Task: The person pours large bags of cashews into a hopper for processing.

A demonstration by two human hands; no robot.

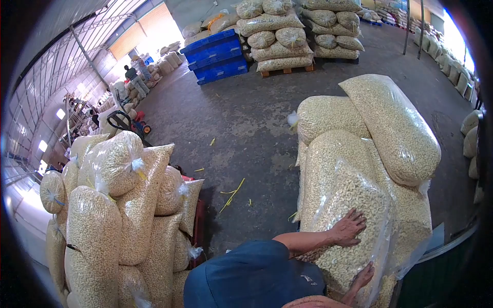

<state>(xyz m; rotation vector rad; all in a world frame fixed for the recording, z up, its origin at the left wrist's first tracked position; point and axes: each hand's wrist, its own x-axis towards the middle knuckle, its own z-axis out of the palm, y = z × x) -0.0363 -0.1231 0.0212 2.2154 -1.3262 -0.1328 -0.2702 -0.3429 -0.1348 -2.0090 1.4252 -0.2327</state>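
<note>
My left hand lies flat with fingers spread on a clear plastic bag of pale nuts. Lower down, my right hand rests on the same bag near its right edge, fingers extended. The bag lies on top of other filled bags, its loose clear plastic showing along the right side. Behind it are a full bag with a tied end and a long bag lying slanted across the stack.
Upright filled bags stand at the left beside a red pallet jack. Blue pallets and stacked sacks are at the back. Yellow strips lie on the floor. Two people are far left.
</note>
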